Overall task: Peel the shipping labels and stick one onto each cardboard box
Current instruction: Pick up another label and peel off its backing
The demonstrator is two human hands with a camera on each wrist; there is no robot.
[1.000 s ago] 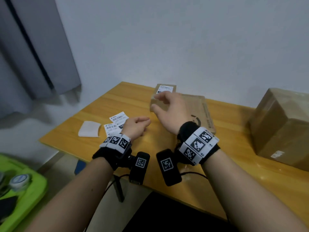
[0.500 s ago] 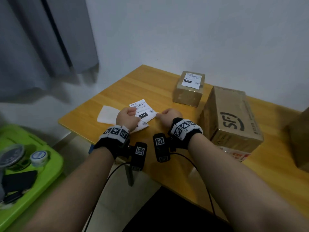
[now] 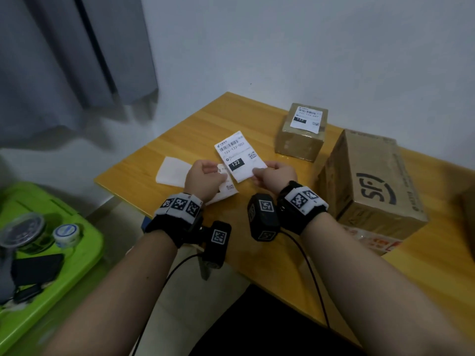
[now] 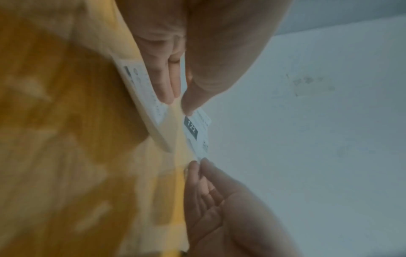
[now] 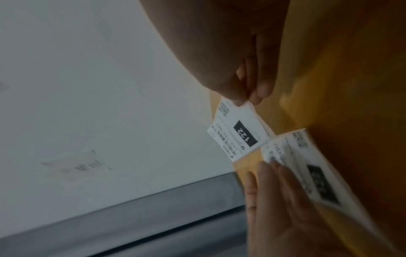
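Our right hand [image 3: 276, 173] and left hand [image 3: 203, 179] both pinch the label [image 3: 237, 156], held up above the worktop [image 3: 195, 124]. It may curl, tear, or stick to itself.

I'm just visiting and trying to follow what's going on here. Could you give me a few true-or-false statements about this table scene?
1. The small brown cardboard box already carries a white label. True.
2. The big printed cardboard box has a label on top. False: none shows.
3. The right hand pinches the white "122" shipping label. True.
4. The left hand lies flat on the yellow wooden table. False: it holds label paper.
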